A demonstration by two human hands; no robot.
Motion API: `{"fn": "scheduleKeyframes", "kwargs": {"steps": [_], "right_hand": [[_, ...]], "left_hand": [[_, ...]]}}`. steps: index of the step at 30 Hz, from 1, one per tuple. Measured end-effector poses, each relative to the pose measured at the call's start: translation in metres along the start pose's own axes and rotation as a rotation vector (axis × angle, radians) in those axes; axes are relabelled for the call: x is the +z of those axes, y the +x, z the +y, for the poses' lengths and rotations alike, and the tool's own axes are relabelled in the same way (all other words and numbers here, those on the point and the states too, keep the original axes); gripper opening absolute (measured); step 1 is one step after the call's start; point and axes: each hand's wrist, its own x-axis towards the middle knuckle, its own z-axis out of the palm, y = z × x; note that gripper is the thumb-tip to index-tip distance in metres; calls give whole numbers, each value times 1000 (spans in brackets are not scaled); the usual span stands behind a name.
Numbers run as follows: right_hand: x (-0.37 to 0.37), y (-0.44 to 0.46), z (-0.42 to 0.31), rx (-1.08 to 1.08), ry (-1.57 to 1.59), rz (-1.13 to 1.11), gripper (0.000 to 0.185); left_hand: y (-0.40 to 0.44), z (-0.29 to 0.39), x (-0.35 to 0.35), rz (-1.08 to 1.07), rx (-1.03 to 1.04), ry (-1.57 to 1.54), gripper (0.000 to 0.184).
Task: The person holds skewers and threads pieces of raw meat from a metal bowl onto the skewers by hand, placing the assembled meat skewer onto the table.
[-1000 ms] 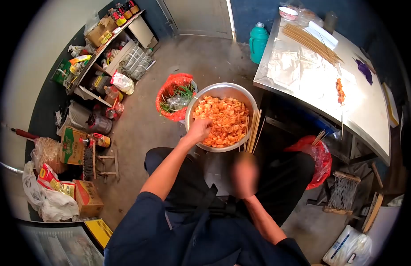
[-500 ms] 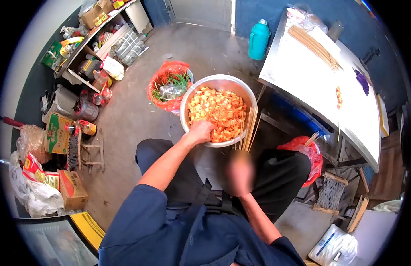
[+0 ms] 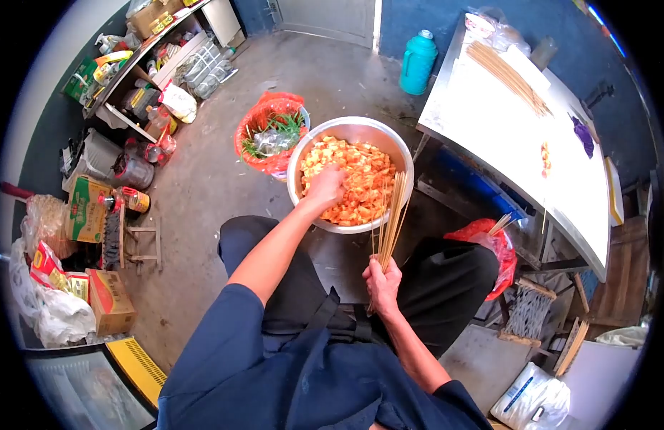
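A large metal bowl (image 3: 404, 154) holds many orange-red, sauce-coated food pieces (image 3: 364, 172). My left hand (image 3: 326, 188) is down among these pieces with its fingers curled. The fingertips are partly hidden, so whatever they pinch does not show. Between my knees, my right hand (image 3: 383, 283) is wrapped around a bundle of thin wooden skewers (image 3: 393, 222). The skewers point up and away from me, and their far ends overlap the bowl's right rim.
Left of the bowl stands a bucket lined with a red bag (image 3: 254, 123), with green stalks inside. On the right, a white table (image 3: 482, 107) carries more skewers (image 3: 509, 77). A teal flask (image 3: 418, 63) stands behind. Another red bag (image 3: 500, 247) is by my right knee.
My left hand has shifted up, farther into the bowl from its near edge. My right hand still grips the skewers; it was blurred before and now shows clearly.
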Motion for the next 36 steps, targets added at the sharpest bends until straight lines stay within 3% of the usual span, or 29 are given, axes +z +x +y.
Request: {"fn": "scheduleKeyframes", "kwargs": {"steps": [3, 8, 10, 11, 13, 22, 36], "right_hand": [[-3, 0, 0, -12, -42, 29, 14], [-1, -2, -7, 19, -22, 32, 13], [0, -1, -6, 15, -23, 24, 13], [1, -2, -5, 11, -25, 19, 13], [1, -4, -7, 20, -20, 5, 13], [4, -5, -9, 9, -10, -57, 13], [6, -4, -2, 1, -74, -103, 14]], "left_hand": [[8, -6, 9, -150, 67, 85, 18], [9, -1, 1, -137, 56, 7, 18], [7, 6, -7, -156, -135, -301, 16], [4, 13, -13, -155, -139, -301, 16], [-2, 24, -23, -179, -400, -652, 20], [0, 11, -6, -114, -504, -1350, 30], [2, 19, -8, 39, -482, -1366, 28]]}}
